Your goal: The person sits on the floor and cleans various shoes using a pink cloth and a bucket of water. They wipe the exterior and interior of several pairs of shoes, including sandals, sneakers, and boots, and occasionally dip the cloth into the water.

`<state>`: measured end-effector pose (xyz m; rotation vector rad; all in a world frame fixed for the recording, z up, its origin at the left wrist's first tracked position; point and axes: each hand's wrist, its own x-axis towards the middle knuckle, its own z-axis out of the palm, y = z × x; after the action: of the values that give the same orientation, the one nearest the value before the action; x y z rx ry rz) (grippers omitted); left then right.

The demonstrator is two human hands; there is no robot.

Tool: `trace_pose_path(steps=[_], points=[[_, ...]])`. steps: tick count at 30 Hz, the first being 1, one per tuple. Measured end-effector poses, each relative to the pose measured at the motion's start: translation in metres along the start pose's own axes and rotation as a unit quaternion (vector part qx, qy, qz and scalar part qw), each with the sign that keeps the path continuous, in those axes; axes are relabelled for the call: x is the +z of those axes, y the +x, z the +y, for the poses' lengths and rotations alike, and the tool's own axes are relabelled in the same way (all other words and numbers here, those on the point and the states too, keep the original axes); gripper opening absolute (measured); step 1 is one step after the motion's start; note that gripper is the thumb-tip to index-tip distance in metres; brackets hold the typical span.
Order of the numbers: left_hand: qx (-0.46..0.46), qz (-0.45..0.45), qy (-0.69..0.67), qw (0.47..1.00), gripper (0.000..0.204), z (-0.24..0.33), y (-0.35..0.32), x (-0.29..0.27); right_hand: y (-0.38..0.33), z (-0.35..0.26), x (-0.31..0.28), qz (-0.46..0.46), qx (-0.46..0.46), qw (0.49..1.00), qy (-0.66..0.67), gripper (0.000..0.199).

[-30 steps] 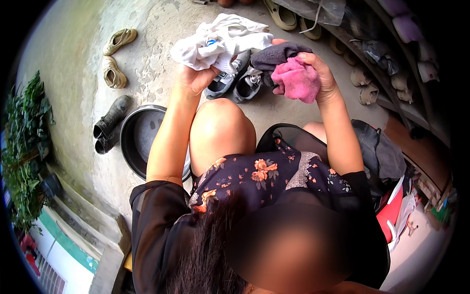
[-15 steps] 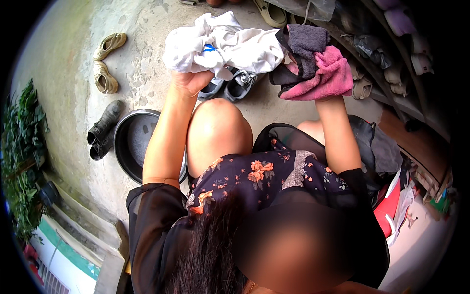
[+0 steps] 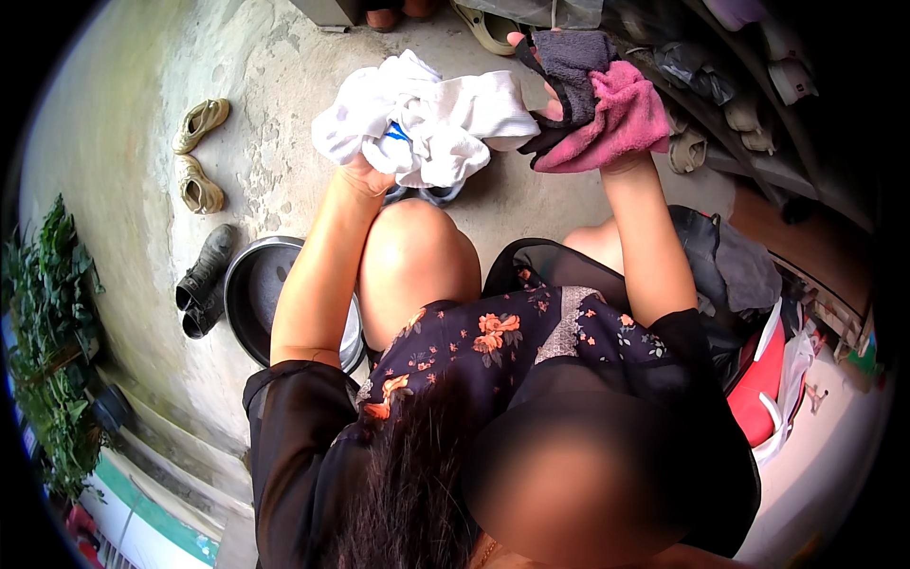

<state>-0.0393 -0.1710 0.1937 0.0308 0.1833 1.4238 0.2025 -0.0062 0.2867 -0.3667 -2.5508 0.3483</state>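
White fabric bundle (image 3: 422,123), crumpled and marked with a small blue patch, is held up in front of the person's knees. The left hand (image 3: 365,175) grips it from below at its near left side; folds hide the fingers, and the hold there probably keeps the loose layers together. One end of the bundle reaches right, toward a dark grey cloth (image 3: 576,71) with black edging and a pink cloth (image 3: 626,119), which drape over the right hand (image 3: 551,104). Some of its fingers show past the grey edge, but whether it is closed cannot be told. Holding the two lots on separate hands likely keeps them from tangling.

Below the white fabric, grey shoes (image 3: 436,196) stand mostly hidden on the concrete floor (image 3: 284,142). A round black basin (image 3: 232,313) sits beside the left forearm, within easy reach. Farther left are dark boots (image 3: 207,275) and, beyond them, beige shoes (image 3: 201,185). At upper right, more footwear lines a rack (image 3: 796,166), seemingly stored off the floor
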Motion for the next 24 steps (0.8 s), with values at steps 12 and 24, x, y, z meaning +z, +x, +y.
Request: trace_pose_path(steps=[12,24], points=[[0.006,-0.083,-0.007,0.997,0.045,0.006,0.034,0.041,-0.069,0.051,0.028,-0.159,0.593,0.626,0.480,0.030],[0.167,-0.010,0.158,0.973,0.043,0.025,0.054,0.095,-0.067,0.088,0.043,-0.028,0.514,0.811,0.279,0.041]])
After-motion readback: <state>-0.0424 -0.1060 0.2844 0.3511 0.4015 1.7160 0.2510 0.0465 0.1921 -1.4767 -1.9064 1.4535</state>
